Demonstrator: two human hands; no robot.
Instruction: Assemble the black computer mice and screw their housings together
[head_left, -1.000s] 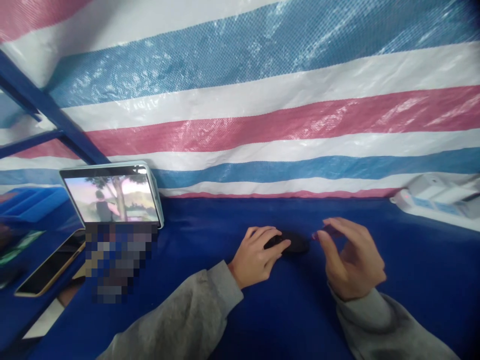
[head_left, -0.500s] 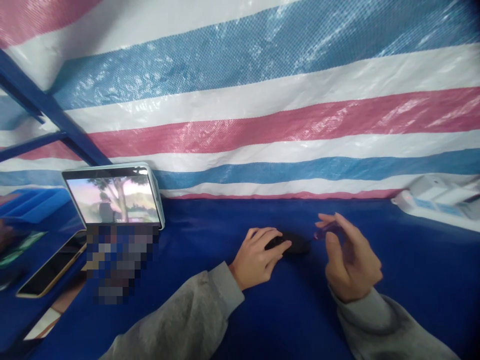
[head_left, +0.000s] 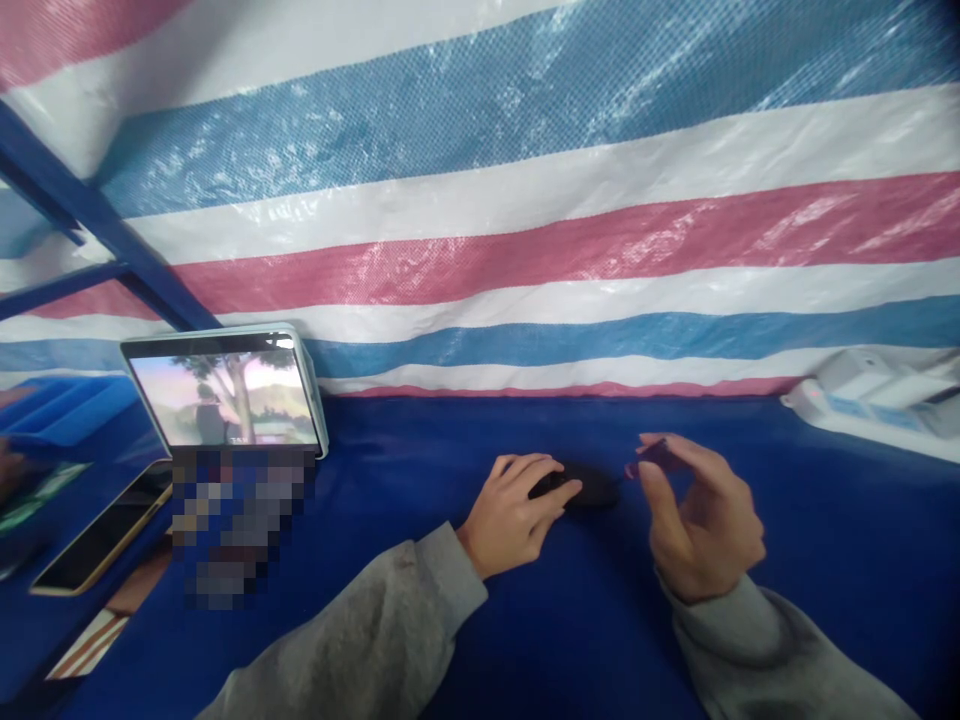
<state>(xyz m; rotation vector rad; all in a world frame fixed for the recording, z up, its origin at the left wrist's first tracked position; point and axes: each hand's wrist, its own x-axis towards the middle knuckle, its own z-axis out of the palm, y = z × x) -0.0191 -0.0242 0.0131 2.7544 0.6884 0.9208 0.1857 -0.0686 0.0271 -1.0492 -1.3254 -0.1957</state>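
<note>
In the head view, the fingers of the left hand [head_left: 514, 515] are slightly apart and curve over one end of a flat, black, oval object [head_left: 596, 487] lying on the dark blue tabletop [head_left: 570, 630]; they touch it, but how firmly they grip cannot be told. The thumb and fingers of the right hand [head_left: 705, 520] are drawn close together around a small, dark purple, glossy piece [head_left: 664, 457], held just beside the free end of the black object; the gap between the two is hard to judge.

At the far left sits a bright blue plastic tray with raised dividers [head_left: 90, 412], its contents too blurred to make out. Near it are a dark-screened phone in a gold-edged case [head_left: 105, 530] and a tablet in a pale case [head_left: 232, 400], standing tilted back with its screen lit. A long white power strip [head_left: 862, 410] bearing pale blocks lies at the far right, well apart from both hands.

The left hand is palm down, its grey sleeve [head_left: 375, 620] reaching in from the lower left. The right hand faces inward, fingers bent toward the left hand, its forearm coming from the lower right
</note>
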